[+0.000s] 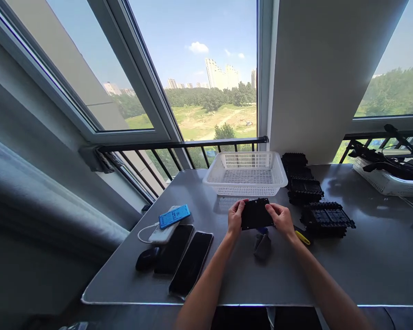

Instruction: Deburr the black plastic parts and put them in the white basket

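Observation:
Both my hands hold a flat black plastic plate (257,214) up over the table, tilted towards me. My left hand (235,218) pinches its left edge, thumb on the near face. The right edge is gripped by my right hand (281,219) in the same way. Small tabs stand out along the plate's top edge. Below it on the table lies a crumpled dark grey cloth-like thing (262,247), partly covered by the plate. A tool with a yellow and black handle (302,237) lies beside my right wrist, partly hidden by it.
A white plastic basket (246,189) stands behind my hands. Stacks of black plastic parts (326,217) run along its right. On the left lie two phones (192,263), a black mouse (147,259) and a blue-screened device (174,216). Another white basket (382,181) holds black items.

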Motion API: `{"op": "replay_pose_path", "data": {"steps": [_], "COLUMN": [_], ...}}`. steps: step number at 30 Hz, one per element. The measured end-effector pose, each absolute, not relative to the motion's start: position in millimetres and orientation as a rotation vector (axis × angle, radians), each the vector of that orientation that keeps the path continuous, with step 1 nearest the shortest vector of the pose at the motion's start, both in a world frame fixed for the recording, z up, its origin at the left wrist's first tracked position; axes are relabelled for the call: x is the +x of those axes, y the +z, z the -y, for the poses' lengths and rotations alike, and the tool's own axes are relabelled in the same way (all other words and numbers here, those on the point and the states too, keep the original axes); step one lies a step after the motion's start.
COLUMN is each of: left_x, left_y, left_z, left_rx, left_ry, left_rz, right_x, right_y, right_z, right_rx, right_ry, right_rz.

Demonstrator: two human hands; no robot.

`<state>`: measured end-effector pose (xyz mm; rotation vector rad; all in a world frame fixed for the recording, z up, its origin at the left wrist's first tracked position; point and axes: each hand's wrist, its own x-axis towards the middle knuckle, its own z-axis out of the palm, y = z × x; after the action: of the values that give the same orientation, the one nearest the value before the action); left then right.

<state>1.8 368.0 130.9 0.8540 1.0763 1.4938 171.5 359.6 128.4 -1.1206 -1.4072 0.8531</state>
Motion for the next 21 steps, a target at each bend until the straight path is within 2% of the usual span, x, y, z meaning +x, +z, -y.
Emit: {"op": "replay_pose_path", "data": {"steps": [4,9,12,15,18,21], "left_x": [8.3,1.2,-20.4,-53.3,-83.3,-96.6], "left_y": [139.6,176.2,207.0,239.9,263.6,266.3], "left_z": [-360.9,-319.8,-321.4,-375.6,-460.5,-536.0], "left_rx": [0.797,0.8,1.018,1.179,1.436,1.657], "left_ry": [1.559,1.777,1.686,1.696,1.589,1.242], "left_rz": [-1.118,-1.19,-1.319,-1.437,-1.621,-1.933], "right_x": [168.2,156.3,136.2,109.8,84.5,65.0], "right_y": [133.0,155.5,175.7,201.4,225.5,233.0], "right_z": [-358.9,-358.1,-373.5,-420.0,-492.5,-563.6], "right_rx": [-1.154,-1.187,-1.146,-1.188,-1.45,-1.721], "right_ry": [0.867,0.992,1.03,0.982,0.805,0.771], "right_rz": [1.41,1.26,1.224,1.326,1.554,1.693]}}
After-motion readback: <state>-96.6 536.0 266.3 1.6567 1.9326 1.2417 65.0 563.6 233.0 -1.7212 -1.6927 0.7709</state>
